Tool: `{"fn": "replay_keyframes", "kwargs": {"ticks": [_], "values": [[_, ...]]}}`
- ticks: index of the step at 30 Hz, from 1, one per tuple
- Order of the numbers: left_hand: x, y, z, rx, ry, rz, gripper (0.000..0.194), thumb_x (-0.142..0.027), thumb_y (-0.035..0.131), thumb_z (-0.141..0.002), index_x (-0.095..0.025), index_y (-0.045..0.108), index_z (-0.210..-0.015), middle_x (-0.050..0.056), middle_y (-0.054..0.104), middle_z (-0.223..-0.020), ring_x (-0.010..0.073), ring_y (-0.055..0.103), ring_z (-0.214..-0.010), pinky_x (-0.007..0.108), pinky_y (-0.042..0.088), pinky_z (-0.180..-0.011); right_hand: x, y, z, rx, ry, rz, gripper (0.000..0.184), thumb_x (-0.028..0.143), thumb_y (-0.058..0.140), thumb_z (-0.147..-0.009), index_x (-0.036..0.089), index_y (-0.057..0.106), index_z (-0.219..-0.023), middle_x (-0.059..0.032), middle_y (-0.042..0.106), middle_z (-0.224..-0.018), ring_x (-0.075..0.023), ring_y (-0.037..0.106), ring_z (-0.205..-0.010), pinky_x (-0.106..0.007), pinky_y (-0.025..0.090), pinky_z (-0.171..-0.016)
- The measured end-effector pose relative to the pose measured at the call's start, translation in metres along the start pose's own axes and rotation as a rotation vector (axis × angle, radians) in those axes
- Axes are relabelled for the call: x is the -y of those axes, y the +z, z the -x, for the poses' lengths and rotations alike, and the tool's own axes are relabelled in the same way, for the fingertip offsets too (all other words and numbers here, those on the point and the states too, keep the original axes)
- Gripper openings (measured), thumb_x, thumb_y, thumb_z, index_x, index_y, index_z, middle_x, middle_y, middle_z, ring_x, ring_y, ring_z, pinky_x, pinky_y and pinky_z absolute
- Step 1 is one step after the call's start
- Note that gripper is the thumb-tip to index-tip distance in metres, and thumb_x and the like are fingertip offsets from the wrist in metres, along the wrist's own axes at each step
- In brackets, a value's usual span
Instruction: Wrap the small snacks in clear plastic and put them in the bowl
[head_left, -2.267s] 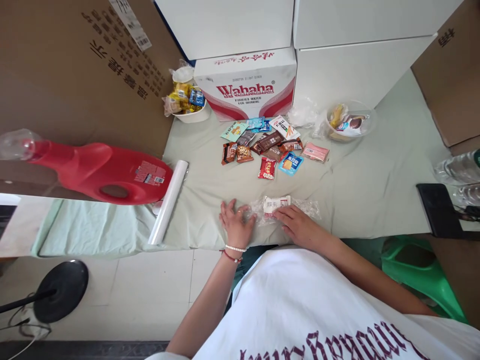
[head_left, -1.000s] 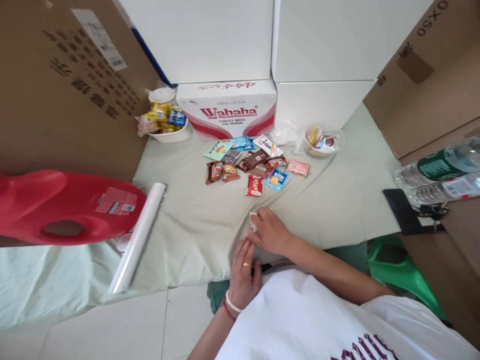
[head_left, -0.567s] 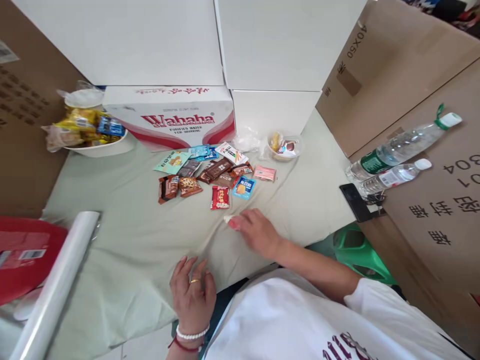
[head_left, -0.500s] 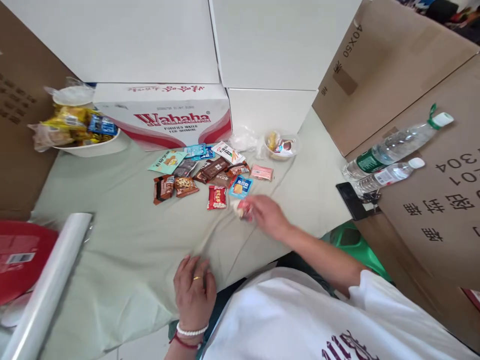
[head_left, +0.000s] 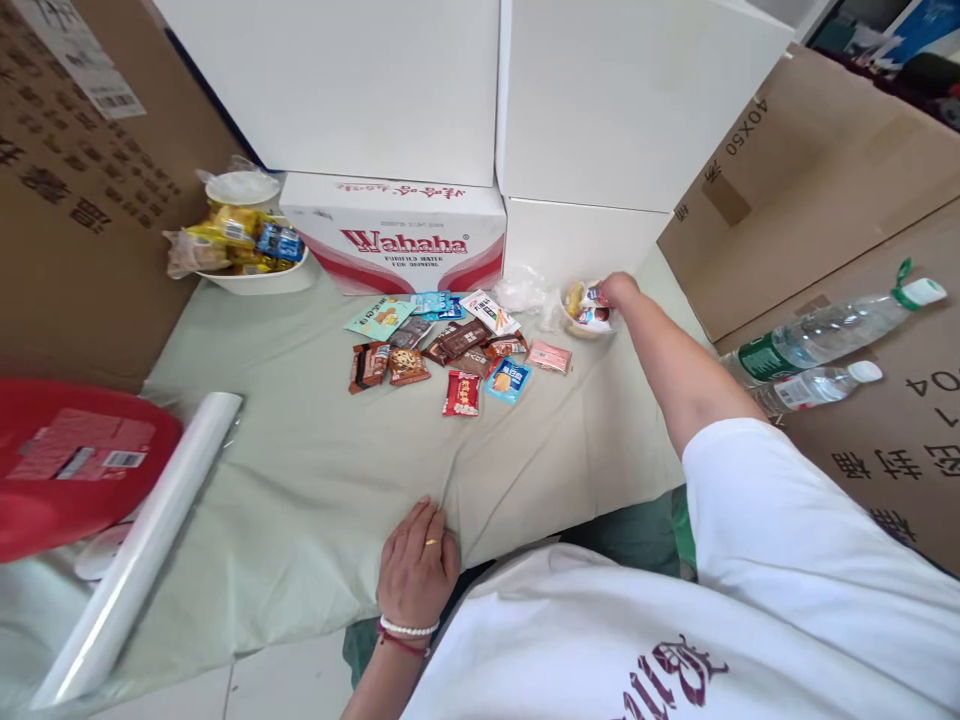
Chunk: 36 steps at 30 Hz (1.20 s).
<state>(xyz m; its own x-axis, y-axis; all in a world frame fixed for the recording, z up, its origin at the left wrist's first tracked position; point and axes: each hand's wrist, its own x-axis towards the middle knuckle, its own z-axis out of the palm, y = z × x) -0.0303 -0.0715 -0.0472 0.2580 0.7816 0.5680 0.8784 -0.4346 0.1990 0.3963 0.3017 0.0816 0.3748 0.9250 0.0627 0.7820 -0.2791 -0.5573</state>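
Note:
My right hand (head_left: 619,288) reaches to the rim of a small clear bowl (head_left: 587,333) at the back of the table. Its fingers are closed on a small snack packet (head_left: 594,294), partly hidden by the hand. Inside the bowl lie a yellow snack (head_left: 574,298) and a white packet with a dark round print (head_left: 594,315). My left hand (head_left: 417,568) lies flat at the table's front edge, holding nothing. Several snack packets are spread mid-table, among them a red packet (head_left: 461,393), a blue packet (head_left: 508,380), a pink packet (head_left: 550,357) and a green packet (head_left: 379,318).
A Wahaha water carton (head_left: 397,240) stands behind the packets. At the back left is a white basket (head_left: 259,280) of snacks. A plastic film roll (head_left: 142,550) and a red container (head_left: 82,460) lie left. Water bottles (head_left: 832,335) lean by the cardboard box at right.
My right hand has moved from in front of the packets, back and right to the bowl, carrying a small packet. My left hand stays on the table edge. The camera view has shifted.

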Motion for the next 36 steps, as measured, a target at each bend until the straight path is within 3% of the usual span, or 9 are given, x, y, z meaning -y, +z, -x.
{"fn": "replay_keyframes", "kwargs": {"ticks": [3,7,11,16,21,26,31,33,36], "values": [[-0.001,0.0,0.002,-0.006,-0.003,0.001,0.029,-0.006,0.063,-0.087,-0.014,0.066,-0.115,0.017,0.076,-0.117,0.0287,0.072,-0.114,0.039,0.051,-0.096,-0.007,0.015,0.014,-0.039,0.094,0.229,0.039,0.041,0.06,-0.097,0.007,0.07,-0.115,-0.0205,0.071,-0.098,-0.0327,0.066,-0.102,-0.042,0.051,-0.083],[-0.002,-0.002,0.002,-0.013,-0.009,0.002,0.029,-0.007,0.062,-0.087,-0.015,0.066,-0.115,0.016,0.076,-0.117,0.0283,0.073,-0.113,0.038,0.051,-0.093,-0.012,0.015,0.022,-0.156,-0.017,0.551,0.034,0.024,0.048,-0.102,0.011,0.061,-0.131,-0.0243,0.061,-0.13,-0.033,0.048,-0.129,-0.04,0.046,-0.091],[-0.004,-0.001,0.003,0.003,-0.027,0.008,0.03,-0.007,0.062,-0.088,-0.015,0.066,-0.116,0.015,0.076,-0.118,0.0283,0.072,-0.114,0.039,0.051,-0.095,-0.002,-0.003,0.019,-0.039,-0.057,0.621,0.032,0.022,0.05,-0.103,0.005,0.061,-0.128,-0.0254,0.062,-0.122,-0.0294,0.052,-0.116,-0.036,0.042,-0.086],[-0.004,0.0,0.005,0.021,-0.04,0.023,0.031,-0.009,0.062,-0.087,-0.015,0.067,-0.118,0.015,0.076,-0.119,0.029,0.071,-0.117,0.039,0.051,-0.095,0.052,-0.006,0.017,-0.126,-0.294,0.606,0.034,0.02,0.038,-0.105,0.011,0.062,-0.128,-0.0203,0.066,-0.122,-0.0269,0.056,-0.107,-0.037,0.041,-0.084],[-0.004,-0.001,0.006,0.017,-0.046,0.038,0.034,-0.01,0.061,-0.088,-0.016,0.067,-0.12,0.015,0.076,-0.119,0.0287,0.071,-0.119,0.039,0.05,-0.097,0.094,0.037,0.056,0.235,-0.484,0.7,0.026,0.02,0.059,-0.094,0.018,0.073,-0.115,-0.017,0.07,-0.11,-0.0312,0.059,-0.108,-0.041,0.042,-0.091],[-0.005,0.0,0.006,0.029,-0.047,0.035,0.035,-0.011,0.059,-0.087,-0.017,0.068,-0.121,0.014,0.076,-0.119,0.028,0.071,-0.119,0.039,0.05,-0.097,0.073,0.059,0.095,0.31,-0.642,0.717,0.021,0.014,0.059,-0.089,0.015,0.078,-0.098,-0.0202,0.07,-0.107,-0.0384,0.046,-0.127,-0.058,0.03,-0.108],[-0.004,0.001,0.008,0.028,-0.103,0.107,0.029,-0.012,0.059,-0.089,-0.019,0.069,-0.115,0.013,0.076,-0.119,0.027,0.069,-0.121,0.04,0.051,-0.099,0.056,0.036,0.117,0.228,-0.599,0.428,0.021,0.018,0.054,-0.09,0.016,0.075,-0.091,-0.0178,0.071,-0.096,-0.0347,0.054,-0.113,-0.054,0.036,-0.103],[-0.003,-0.004,0.004,0.03,-0.216,0.231,0.021,-0.014,0.058,-0.092,-0.02,0.07,-0.108,0.011,0.076,-0.115,0.0258,0.069,-0.117,0.04,0.051,-0.099,0.051,0.025,0.143,0.289,-0.496,0.09,0.02,0.028,0.056,-0.092,0.018,0.073,-0.091,-0.0125,0.07,-0.09,-0.0298,0.059,-0.1,-0.046,0.044,-0.094],[-0.007,-0.012,-0.014,0.042,-0.531,0.536,0.015,-0.027,0.056,-0.098,-0.022,0.07,-0.101,0.008,0.074,-0.102,0.0229,0.07,-0.101,0.04,0.054,-0.093,0.04,0.019,0.206,0.517,-0.232,-0.531,0.028,0.045,0.062,-0.087,0.022,0.072,-0.1,-0.0049,0.07,-0.088,-0.0223,0.064,-0.085,-0.037,0.053,-0.079]]}}
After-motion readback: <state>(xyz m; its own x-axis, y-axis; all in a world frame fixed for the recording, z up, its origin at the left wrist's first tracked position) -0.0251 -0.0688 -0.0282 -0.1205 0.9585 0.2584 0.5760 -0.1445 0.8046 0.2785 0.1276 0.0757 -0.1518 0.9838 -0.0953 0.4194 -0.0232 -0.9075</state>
